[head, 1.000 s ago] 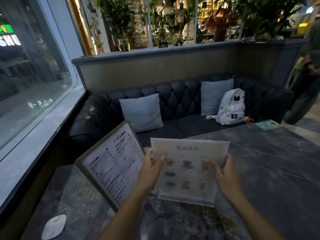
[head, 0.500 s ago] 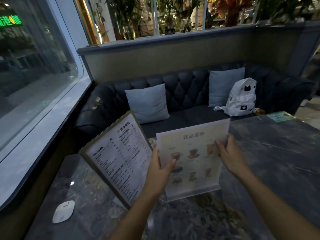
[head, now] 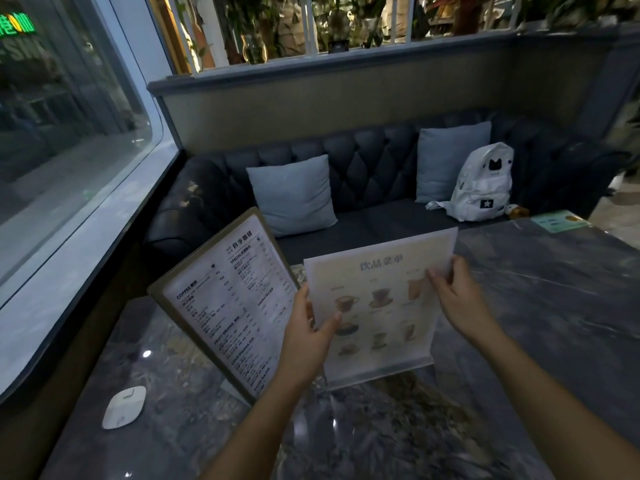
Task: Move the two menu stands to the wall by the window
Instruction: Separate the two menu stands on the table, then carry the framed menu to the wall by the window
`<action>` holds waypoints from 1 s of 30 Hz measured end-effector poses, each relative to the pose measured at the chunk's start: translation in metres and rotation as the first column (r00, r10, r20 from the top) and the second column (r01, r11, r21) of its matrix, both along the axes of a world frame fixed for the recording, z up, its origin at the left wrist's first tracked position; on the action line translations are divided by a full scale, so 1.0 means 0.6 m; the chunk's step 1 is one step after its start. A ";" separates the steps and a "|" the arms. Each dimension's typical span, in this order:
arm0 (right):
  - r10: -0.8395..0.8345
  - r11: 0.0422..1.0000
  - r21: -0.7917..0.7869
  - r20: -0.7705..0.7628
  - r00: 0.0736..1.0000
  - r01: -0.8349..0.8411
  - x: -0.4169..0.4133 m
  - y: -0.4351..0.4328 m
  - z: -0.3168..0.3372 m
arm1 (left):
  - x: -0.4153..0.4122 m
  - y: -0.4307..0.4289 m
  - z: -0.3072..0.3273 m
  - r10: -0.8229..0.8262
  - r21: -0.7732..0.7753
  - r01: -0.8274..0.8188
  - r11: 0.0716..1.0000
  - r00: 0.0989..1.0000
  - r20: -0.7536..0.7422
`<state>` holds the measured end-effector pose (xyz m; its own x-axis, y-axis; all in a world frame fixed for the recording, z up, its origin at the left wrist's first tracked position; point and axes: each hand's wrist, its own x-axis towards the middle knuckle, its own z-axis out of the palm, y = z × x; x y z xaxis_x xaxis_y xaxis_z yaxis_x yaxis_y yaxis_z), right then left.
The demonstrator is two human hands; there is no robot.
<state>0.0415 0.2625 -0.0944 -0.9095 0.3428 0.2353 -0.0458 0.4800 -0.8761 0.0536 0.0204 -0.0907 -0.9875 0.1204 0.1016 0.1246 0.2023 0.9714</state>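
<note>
A clear acrylic menu stand with drink pictures stands upright on the dark marble table, its base on the tabletop. My left hand grips its left edge with the thumb across the front. My right hand holds its upper right edge. Just to the left, a brown-framed text menu stand stands tilted on the table, turned toward the window; my left wrist overlaps its lower right corner. The window wall runs along the table's left side.
A small white oval device lies on the table near the window side. A dark tufted sofa with two blue cushions and a white backpack sits beyond the table. A green card lies at the table's far right corner.
The picture menu stand went from lifted and tilted to resting upright on the table, slightly further away. My right hand slid up to its upper right edge. My view shifted left.
</note>
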 end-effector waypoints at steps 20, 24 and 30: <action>-0.011 0.819 0.546 -0.287 0.958 0.174 -0.010 -0.075 0.166 | 0.001 -0.049 0.114 0.096 -0.170 -0.144 0.975 0.960 -0.263; 0.153 0.770 0.635 -0.266 0.952 0.054 -0.019 -0.139 0.187 | 0.007 -0.104 0.126 0.135 -0.306 -0.269 0.913 0.908 -0.396; 0.417 0.700 0.679 -0.137 0.898 -0.221 -0.051 -0.262 0.201 | 0.014 -0.193 0.148 0.151 -0.433 -0.401 0.807 0.849 -0.505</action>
<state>0.0112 0.1051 0.0261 -0.8038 -0.2758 0.5272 -0.4796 0.8246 -0.2999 0.0618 -0.0951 -0.0020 -0.8524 0.0058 0.5229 0.3573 0.7365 0.5744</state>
